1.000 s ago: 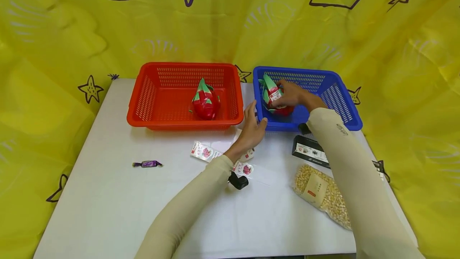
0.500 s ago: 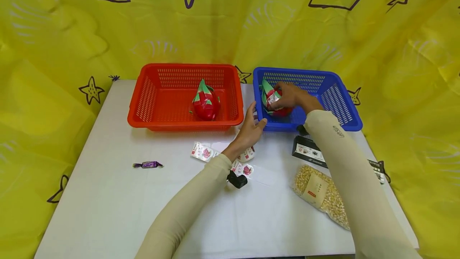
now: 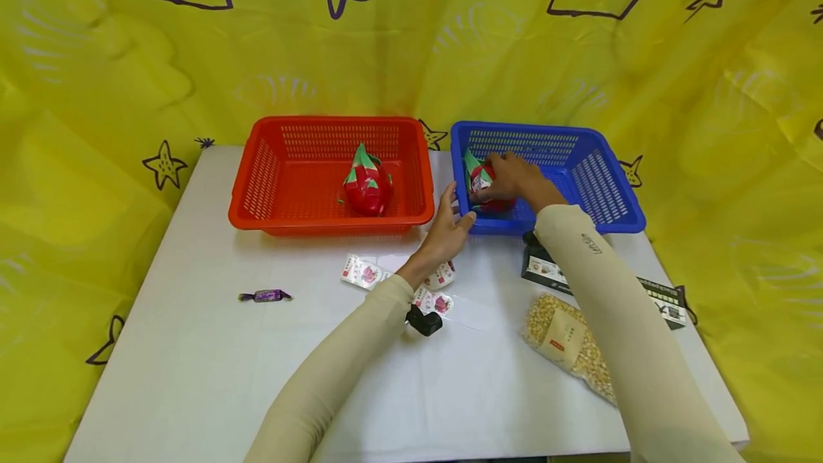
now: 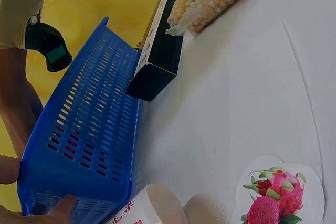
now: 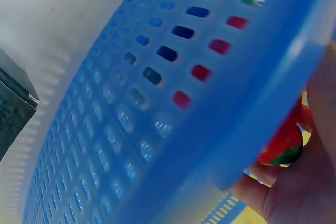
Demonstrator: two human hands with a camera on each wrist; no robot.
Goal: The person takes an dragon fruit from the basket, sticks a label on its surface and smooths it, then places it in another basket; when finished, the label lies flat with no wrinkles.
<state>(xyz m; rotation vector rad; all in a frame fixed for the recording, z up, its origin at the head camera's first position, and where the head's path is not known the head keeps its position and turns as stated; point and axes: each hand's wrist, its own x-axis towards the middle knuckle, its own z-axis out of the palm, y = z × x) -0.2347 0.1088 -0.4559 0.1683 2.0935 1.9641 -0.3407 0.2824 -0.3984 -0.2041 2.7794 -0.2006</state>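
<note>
Backdrop: yellow sheet [image 3: 411, 70] with dark star drawings, behind a white-covered table [image 3: 180, 377]. Red rectangular plastic basket [image 3: 331, 222] sits at back left; smaller blue slotted plastic basket [image 3: 594, 191] just beside it. Clear bag of yellow kernels [image 3: 561, 338] lies at right, partly covered by the right beige sleeve [image 3: 617, 313], which also crosses a long black carton [image 3: 545, 271] and a dark printed carton [image 3: 667, 302].

Right hand [image 3: 517, 181] reaches into the blue basket, fingers and thumb curled round a glossy red dragon fruit with green tips [image 3: 481, 176], at that basket's left end. Basket wall screens it from the wrist cameras; red shows through slots. Left hand [image 3: 446, 231] spans the blue basket's near-left corner, thumb and fingers apart, touching it. Similar red-green dragon fruit [image 3: 368, 190] rests in the red basket.

White fruit-printed labels [image 3: 365, 271] lie beneath the left forearm; small purple-wrapped candy [image 3: 266, 296] well apart, left.
</note>
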